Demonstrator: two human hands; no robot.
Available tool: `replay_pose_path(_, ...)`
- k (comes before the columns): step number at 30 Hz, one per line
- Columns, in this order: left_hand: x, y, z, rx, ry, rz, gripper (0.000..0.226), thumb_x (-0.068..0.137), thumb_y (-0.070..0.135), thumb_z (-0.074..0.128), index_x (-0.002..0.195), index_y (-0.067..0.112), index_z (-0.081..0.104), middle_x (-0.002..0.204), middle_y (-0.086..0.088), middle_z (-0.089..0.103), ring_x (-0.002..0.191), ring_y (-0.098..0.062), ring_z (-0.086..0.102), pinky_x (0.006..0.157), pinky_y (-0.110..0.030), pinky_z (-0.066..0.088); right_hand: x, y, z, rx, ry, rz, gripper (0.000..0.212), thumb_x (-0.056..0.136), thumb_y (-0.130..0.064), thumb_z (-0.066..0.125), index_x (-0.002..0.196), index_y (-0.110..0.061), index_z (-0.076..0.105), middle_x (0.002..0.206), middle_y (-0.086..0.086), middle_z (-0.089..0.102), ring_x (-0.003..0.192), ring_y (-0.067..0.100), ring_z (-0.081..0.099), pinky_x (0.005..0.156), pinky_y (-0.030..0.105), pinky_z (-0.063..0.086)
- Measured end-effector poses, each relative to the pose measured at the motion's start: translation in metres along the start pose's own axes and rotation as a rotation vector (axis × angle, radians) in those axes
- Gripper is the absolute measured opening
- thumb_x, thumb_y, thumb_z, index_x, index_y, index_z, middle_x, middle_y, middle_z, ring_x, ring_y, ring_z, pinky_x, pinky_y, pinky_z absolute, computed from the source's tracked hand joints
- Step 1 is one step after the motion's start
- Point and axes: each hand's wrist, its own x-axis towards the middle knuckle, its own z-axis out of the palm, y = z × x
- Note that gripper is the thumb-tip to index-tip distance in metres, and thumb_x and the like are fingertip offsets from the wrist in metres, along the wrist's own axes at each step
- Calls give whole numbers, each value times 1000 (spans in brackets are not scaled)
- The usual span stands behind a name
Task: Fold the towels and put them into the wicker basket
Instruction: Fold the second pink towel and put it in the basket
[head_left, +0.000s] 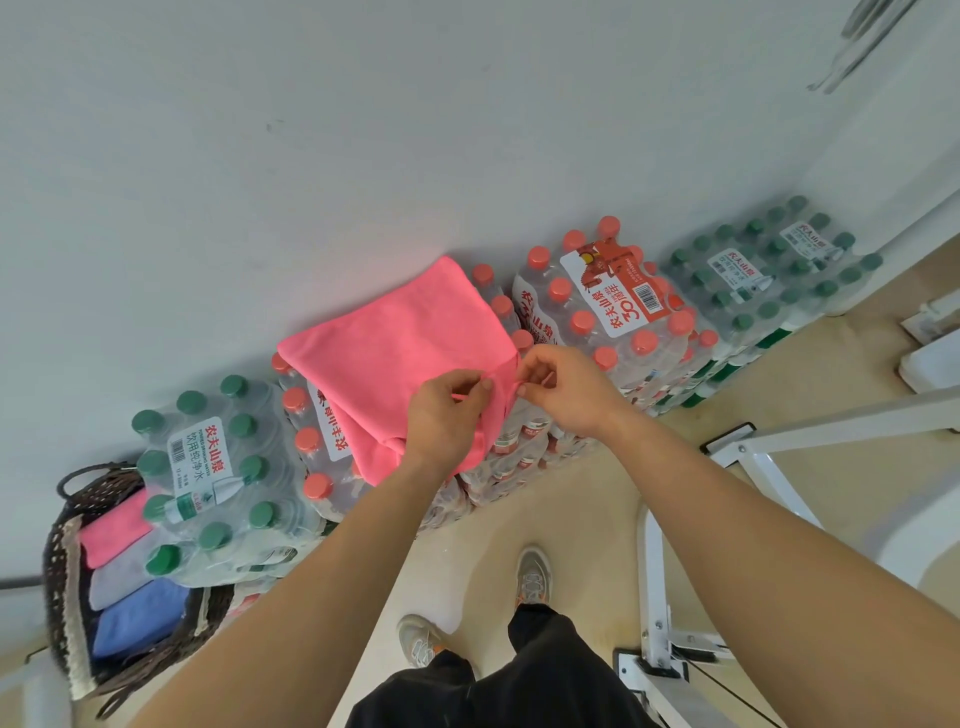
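Wicker basket (57, 561) holds 3 folded towels (111, 538): pink, grey, blue. Pink towel (395, 338) lies on bottled-water packs (613, 312) against the white wall (363, 130); left hand (447, 410) and right hand (566, 389), close together, pinch its near edge.

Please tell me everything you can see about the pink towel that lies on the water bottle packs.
The pink towel is bright, plain and soft-looking, like microfibre cloth. It lies spread and seemingly partly folded over the red-capped bottle packs. Its far corner is near the white wall, and its near part hangs down the front of the packs. The left hand and the right hand both pinch its near right edge, where the cloth is slightly lifted and creased.
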Motion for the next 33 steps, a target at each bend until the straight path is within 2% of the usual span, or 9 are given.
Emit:
replay_pose_path(2,-2,9,1,95,59,103,13,91,24,68,96,21,79,82,15,71,78,-7,66,71,-25,52,-1,-1,-6,11,1,-33,13,84,-10,72,84,-22,67,75,-7,63,68,10,56,66,26,47)
replay_pose_path(5,-5,20,8,45,100,139,9,86,22,73,94,22,78,79,16,71,74,-2,67,69,-22,53,-3,-5,-13,66,-23,-60,14,84,-9,73,83,-22,69,73,-7,63,68,9,56,69,30,49)
replay_pose_path(11,-5,23,13,-12,86,120,7,82,17,76,88,19,76,77,9,73,74,-7,69,71,-29,57,-5,-12,-20,134,-38,-90,13,87,-7,71,84,-20,69,71,-8,60,63,-2,53,66,17,45)
replay_pose_path(17,-5,23,6,-15,31,151,8,84,7,72,88,13,75,78,4,74,73,-11,67,68,-19,52,1,-9,-15,150,-29,-72,5,87,-10,72,89,-15,71,79,1,68,76,15,63,79,37,54)
replay_pose_path(21,-7,25,2,-5,2,171,14,85,2,69,86,15,74,76,5,73,68,-3,64,65,-13,48,2,-11,-13,146,-27,-66,6,86,-11,72,90,-15,70,77,-2,67,72,9,62,76,34,54)
replay_pose_path(23,-8,26,-1,-10,-17,155,16,86,3,69,85,19,72,73,7,72,65,1,62,63,-11,46,2,-13,-12,134,-17,-65,12,86,-14,73,93,-22,68,77,-5,64,71,8,60,74,35,53)
replay_pose_path(26,-7,25,-4,-16,-48,118,13,87,5,68,86,17,72,74,4,73,66,-3,65,64,-15,47,2,-18,-12,106,-31,-96,22,87,-13,71,103,-29,69,75,-3,59,67,4,54,69,30,48)
replay_pose_path(29,-8,29,-5,-10,-47,109,8,86,5,68,93,10,69,78,0,73,66,-4,68,64,-18,50,1,-25,-12,70,-8,-119,16,87,-13,71,93,-28,71,76,-3,62,65,-1,52,67,27,43)
replay_pose_path(33,-13,35,-12,74,-27,135,16,83,2,70,91,12,61,74,9,64,58,4,61,56,-11,43,6,-43,-14,21,10,-141,16,85,-14,71,83,-29,69,81,-5,59,69,-1,50,67,23,38)
